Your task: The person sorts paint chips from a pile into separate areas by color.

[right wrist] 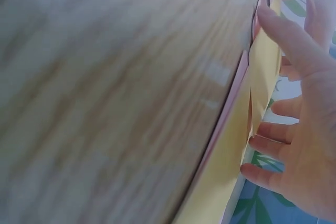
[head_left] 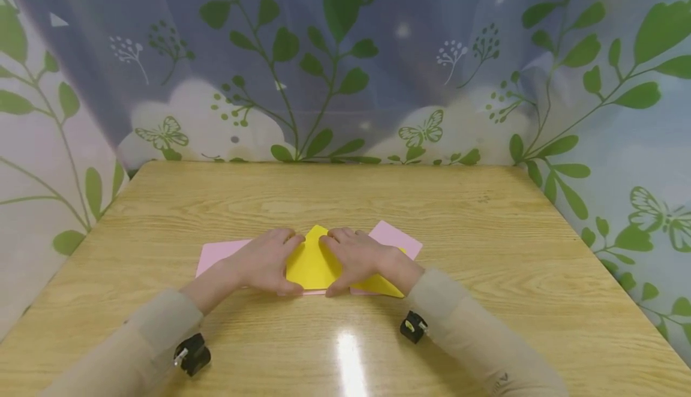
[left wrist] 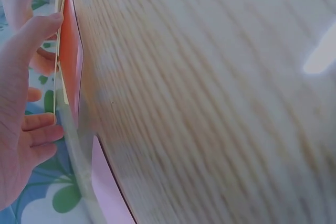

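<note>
A yellow paper piece (head_left: 312, 265) with a pointed top lies between the two hands, mid-table. My left hand (head_left: 267, 260) holds its left side, thumb at the near edge and fingers toward the far edge. On the opposite side my right hand (head_left: 357, 258) holds it the same way. Beneath it a pink card (head_left: 314, 292) shows a thin strip; in the left wrist view this card (left wrist: 70, 61) looks orange-pink. Under the right wrist lies a second yellow piece (head_left: 385, 285), over another pink card (head_left: 398, 238). Left of the left hand is a pink card (head_left: 218, 254), partly covered by that hand.
The wooden table (head_left: 345, 193) reaches back to a leaf-and-butterfly patterned curtain (head_left: 302, 85), which also hangs at both sides. Black devices (head_left: 192, 355) sit at both wrists, below the beige sleeves (head_left: 475, 319). A light glare (head_left: 349, 361) shows on the near tabletop.
</note>
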Demonstrator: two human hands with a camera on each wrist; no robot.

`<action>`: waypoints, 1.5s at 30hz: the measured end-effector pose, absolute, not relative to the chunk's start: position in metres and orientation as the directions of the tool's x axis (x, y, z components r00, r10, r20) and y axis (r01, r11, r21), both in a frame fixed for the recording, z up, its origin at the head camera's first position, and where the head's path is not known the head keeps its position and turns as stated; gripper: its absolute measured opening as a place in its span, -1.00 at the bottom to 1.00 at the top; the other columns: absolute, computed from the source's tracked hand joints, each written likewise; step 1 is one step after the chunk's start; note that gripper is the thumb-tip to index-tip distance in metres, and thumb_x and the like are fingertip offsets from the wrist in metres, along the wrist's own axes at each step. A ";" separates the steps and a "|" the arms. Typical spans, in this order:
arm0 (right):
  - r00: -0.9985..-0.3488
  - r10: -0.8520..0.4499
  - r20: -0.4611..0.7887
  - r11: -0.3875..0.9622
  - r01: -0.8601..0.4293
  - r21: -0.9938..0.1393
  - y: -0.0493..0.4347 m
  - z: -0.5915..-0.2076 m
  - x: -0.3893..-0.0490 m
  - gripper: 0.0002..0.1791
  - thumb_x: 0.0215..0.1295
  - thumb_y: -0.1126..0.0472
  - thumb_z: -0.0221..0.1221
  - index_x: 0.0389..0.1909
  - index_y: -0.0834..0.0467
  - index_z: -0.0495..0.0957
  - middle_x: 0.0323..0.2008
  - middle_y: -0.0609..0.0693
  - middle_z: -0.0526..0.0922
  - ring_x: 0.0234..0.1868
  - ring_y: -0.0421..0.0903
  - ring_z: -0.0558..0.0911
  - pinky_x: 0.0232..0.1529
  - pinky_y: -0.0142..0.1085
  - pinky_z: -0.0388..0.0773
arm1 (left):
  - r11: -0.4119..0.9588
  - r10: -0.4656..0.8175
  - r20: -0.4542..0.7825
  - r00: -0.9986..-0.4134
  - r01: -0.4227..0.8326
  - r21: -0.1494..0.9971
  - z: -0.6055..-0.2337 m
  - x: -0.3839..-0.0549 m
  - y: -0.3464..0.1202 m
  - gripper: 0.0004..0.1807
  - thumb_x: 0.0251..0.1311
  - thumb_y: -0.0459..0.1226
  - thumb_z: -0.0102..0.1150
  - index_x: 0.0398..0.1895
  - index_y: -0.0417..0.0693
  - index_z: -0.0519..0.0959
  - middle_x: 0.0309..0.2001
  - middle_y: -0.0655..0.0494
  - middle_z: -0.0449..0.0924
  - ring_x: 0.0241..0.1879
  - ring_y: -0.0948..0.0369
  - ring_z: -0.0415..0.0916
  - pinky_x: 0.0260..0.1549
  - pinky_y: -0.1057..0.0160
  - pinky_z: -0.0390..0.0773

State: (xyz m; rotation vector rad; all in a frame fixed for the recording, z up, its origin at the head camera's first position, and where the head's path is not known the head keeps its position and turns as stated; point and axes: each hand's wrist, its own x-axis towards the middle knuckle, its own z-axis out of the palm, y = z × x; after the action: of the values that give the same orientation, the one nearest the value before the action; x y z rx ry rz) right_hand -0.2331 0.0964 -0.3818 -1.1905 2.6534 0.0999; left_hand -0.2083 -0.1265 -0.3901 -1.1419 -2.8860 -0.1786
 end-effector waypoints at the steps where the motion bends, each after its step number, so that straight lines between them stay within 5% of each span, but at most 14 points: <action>1: -0.642 -0.731 -0.231 0.665 -0.746 -0.029 0.096 -0.383 -0.233 0.12 -0.08 -0.45 0.16 0.37 0.18 0.07 0.31 0.11 0.18 0.29 0.02 0.20 0.18 -0.03 0.26 | 0.724 0.679 0.076 -0.730 0.683 0.093 -0.390 -0.208 -0.127 -0.02 -0.21 0.26 0.23 0.17 -0.29 0.33 0.04 -0.14 0.38 0.00 0.01 0.36 0.02 0.07 0.39; 17: -0.643 -0.746 -0.174 0.649 -0.760 0.026 0.087 -0.388 -0.234 0.09 -0.06 -0.45 0.12 0.36 0.16 0.08 0.26 0.08 0.20 0.25 0.01 0.23 0.14 -0.03 0.28 | 0.728 0.677 0.116 -0.727 0.684 0.046 -0.389 -0.208 -0.133 -0.06 -0.18 0.27 0.20 0.09 -0.30 0.37 0.00 -0.14 0.39 -0.03 0.00 0.36 0.07 0.01 0.32; 31: -0.630 -0.771 -0.090 0.619 -0.775 0.122 0.094 -0.377 -0.231 0.08 -0.05 -0.48 0.05 0.33 0.23 0.15 0.29 0.15 0.16 0.30 0.07 0.14 0.25 -0.04 0.14 | 0.735 0.678 0.201 -0.707 0.653 -0.181 -0.390 -0.210 -0.124 0.09 -0.24 0.48 -0.01 0.15 -0.24 0.37 0.05 -0.13 0.34 0.08 -0.06 0.25 0.10 -0.14 0.17; 38: -0.642 -0.765 -0.051 0.627 -0.761 0.166 0.116 -0.370 -0.227 0.10 -0.06 -0.49 0.07 0.31 0.26 0.17 0.28 0.16 0.18 0.29 0.08 0.16 0.24 -0.05 0.15 | 0.745 0.666 0.187 -0.722 0.657 -0.116 -0.386 -0.210 -0.105 0.15 -0.23 0.51 -0.06 0.18 -0.28 0.31 0.09 -0.12 0.34 0.13 -0.04 0.20 0.22 -0.09 0.03; 45: -0.682 -0.731 0.010 0.679 -0.727 0.103 0.142 -0.369 -0.224 0.12 -0.14 -0.43 0.20 0.30 0.27 0.16 0.25 0.18 0.21 0.26 0.10 0.19 0.21 -0.01 0.19 | 0.705 0.709 0.180 -0.682 0.692 -0.152 -0.382 -0.215 -0.083 0.14 -0.22 0.47 -0.01 0.21 -0.31 0.27 0.11 -0.12 0.31 0.12 -0.01 0.20 0.18 0.00 0.14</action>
State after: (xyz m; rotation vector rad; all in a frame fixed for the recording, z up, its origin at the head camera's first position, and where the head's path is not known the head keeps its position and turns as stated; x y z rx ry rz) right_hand -0.2241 0.1417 -0.3690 -1.2700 2.9244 0.1452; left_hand -0.2150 -0.0832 -0.3821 -1.1211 -2.6882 0.1049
